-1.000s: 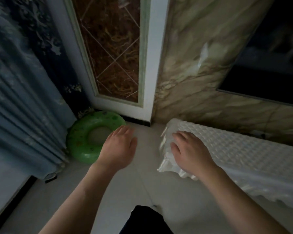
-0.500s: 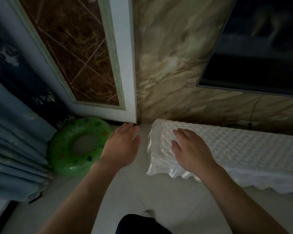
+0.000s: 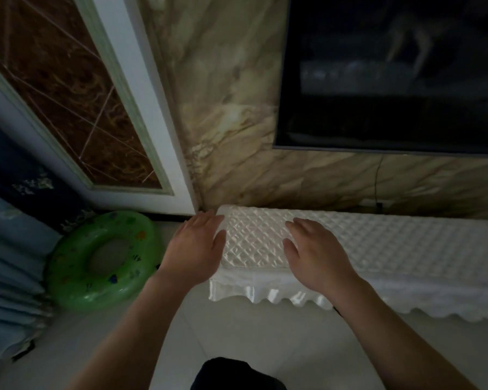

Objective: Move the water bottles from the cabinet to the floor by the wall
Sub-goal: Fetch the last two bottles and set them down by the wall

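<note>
No water bottle shows in the head view. A low cabinet under a white quilted satin cover with a ruffled hem runs along the marble wall from the middle to the right edge. My left hand hovers with relaxed fingers at the cabinet's left end, above the floor gap beside it, holding nothing. My right hand is spread palm down over the cover's left part, also holding nothing; I cannot tell if it touches the cloth.
A green inflatable swim ring lies on the pale tiled floor at the left, against blue curtains. A dark TV screen hangs on the marble wall above the cabinet. A white-framed brown panel fills the corner.
The view has swung right and up, bringing more of the cabinet and the TV into sight. Both hands have moved forward toward the cabinet's left end, still holding nothing.
</note>
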